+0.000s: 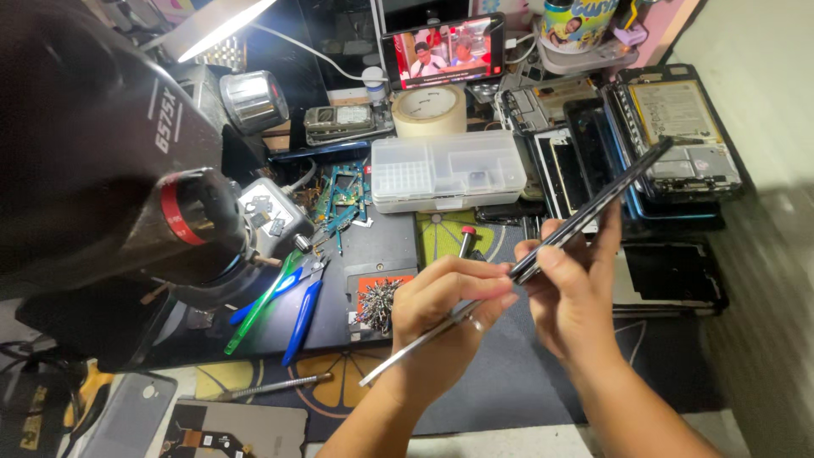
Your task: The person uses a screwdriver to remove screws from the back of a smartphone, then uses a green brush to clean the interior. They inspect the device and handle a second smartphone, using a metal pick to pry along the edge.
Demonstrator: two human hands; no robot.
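Left hand (445, 309) pinches metal tweezers (424, 339) against the dark phone (593, 208) gripped edge-on by right hand (572, 293).

A slim dark phone (593, 212) hangs edge-on above the tabletop, tilted up toward the right. Thin metal tweezers (415, 343) slant low-left, their tips meeting the phone's lower end.

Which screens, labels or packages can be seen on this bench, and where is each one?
Lit phone screen: propped at the back, rectangular, red and white picture.
Printed cup: back right, round, blue and yellow.
Clear plastic box: centre, rectangular, whitish.
Tape roll: behind the box, round, beige.
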